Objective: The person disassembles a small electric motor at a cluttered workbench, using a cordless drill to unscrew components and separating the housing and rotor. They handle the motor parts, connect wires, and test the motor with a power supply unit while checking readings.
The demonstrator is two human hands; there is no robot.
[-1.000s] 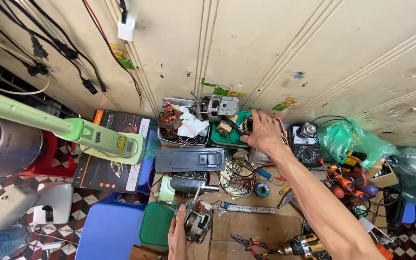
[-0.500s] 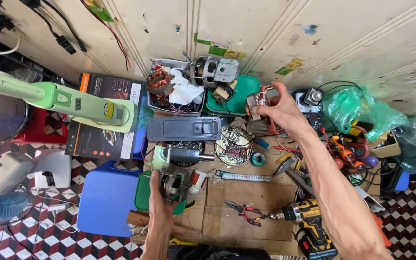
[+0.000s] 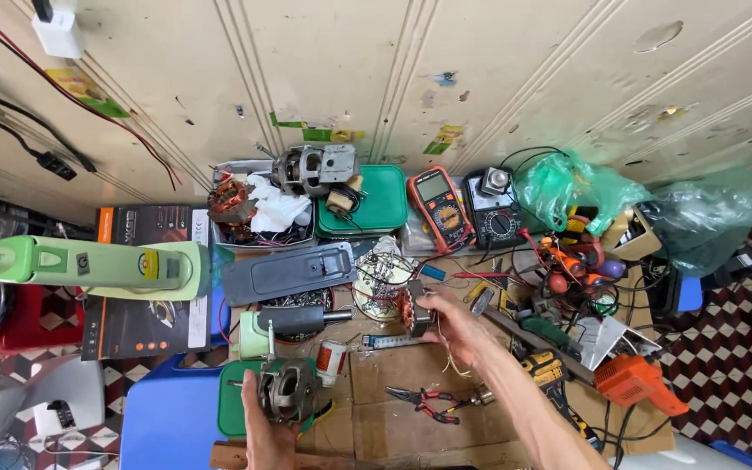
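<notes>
My left hand (image 3: 263, 428) grips a grey metal motor housing (image 3: 289, 391) over a green lid (image 3: 232, 402) at the near left of the work board. My right hand (image 3: 453, 326) holds a small motor stator with copper windings (image 3: 411, 307), thin wires trailing from it, just right of a round wire fan guard (image 3: 379, 280). Red-handled pliers (image 3: 421, 401) lie on the cardboard below my right forearm.
Along the wall stand a box of motor parts (image 3: 254, 209), a green container (image 3: 372, 202), an orange multimeter (image 3: 438, 205) and a black meter (image 3: 493, 213). Green plastic bags (image 3: 567, 187), an orange tool (image 3: 635, 383), a light green fan stand (image 3: 89, 265) and a blue stool (image 3: 167, 418) crowd the sides.
My right hand has pulled back from the far boxes toward me, now carrying the copper-wound stator. The view has shifted down; my left hand stays on the motor housing.
</notes>
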